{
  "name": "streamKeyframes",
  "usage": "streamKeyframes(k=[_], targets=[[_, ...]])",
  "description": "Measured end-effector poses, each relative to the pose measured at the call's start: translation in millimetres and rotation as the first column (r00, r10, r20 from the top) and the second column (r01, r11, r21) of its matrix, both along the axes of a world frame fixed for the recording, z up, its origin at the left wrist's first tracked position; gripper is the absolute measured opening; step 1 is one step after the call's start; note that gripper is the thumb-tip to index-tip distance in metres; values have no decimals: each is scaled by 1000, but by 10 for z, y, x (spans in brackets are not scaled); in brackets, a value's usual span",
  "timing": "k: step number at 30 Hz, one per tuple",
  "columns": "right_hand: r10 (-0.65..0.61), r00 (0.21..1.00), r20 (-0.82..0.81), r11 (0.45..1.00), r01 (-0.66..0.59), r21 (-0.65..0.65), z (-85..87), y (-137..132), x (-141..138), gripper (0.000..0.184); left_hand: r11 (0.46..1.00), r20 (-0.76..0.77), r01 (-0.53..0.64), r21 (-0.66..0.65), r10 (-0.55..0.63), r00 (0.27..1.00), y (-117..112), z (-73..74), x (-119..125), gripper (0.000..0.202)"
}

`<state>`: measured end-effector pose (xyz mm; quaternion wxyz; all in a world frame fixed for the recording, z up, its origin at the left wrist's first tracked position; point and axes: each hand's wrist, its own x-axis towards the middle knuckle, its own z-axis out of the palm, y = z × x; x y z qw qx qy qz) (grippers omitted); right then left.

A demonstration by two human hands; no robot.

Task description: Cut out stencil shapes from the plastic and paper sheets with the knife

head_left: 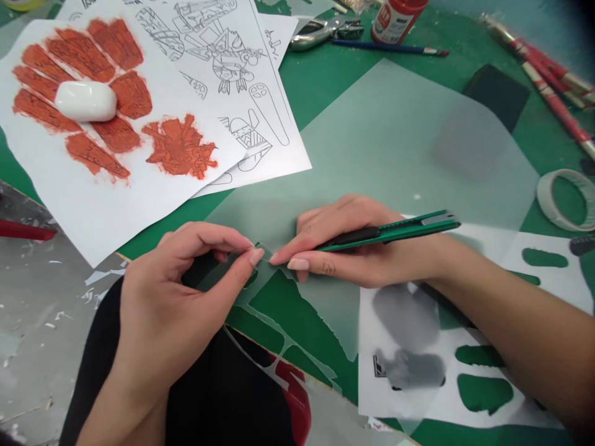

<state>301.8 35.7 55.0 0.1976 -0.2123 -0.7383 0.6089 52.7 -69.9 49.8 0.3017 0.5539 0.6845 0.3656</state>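
Observation:
My left hand (181, 297) pinches thumb and forefinger together at the cut edge of a translucent plastic sheet (372, 142). Just to its right, my right hand (353, 241) is closed around a green snap-off utility knife (418, 228), whose handle points back toward the wrist. The right forefinger and thumb tips lie close to the left fingertips, over the sheet. The knife's blade end is hidden within the right hand. Below the hands, the sheet has large cut-out openings with thin strips (264, 319) between them, reaching past the table edge.
Paper with orange-painted shapes (179, 148) lies upper left, a white earbud-style case (86, 101) on it. Beyond are line drawings (264, 118), a hole punch (320, 34), a paint jar (397, 21) and brushes (553, 80). Masking tape (567, 199) and a stencil sheet (409, 406) lie right.

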Motion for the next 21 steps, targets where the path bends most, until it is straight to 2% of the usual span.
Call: streamKeyframes(k=[21], targets=[[-4, 1000, -31, 998, 6, 67, -46, -15, -6, 15, 1000, 14, -11, -12, 11, 1000, -7, 9, 9, 9]])
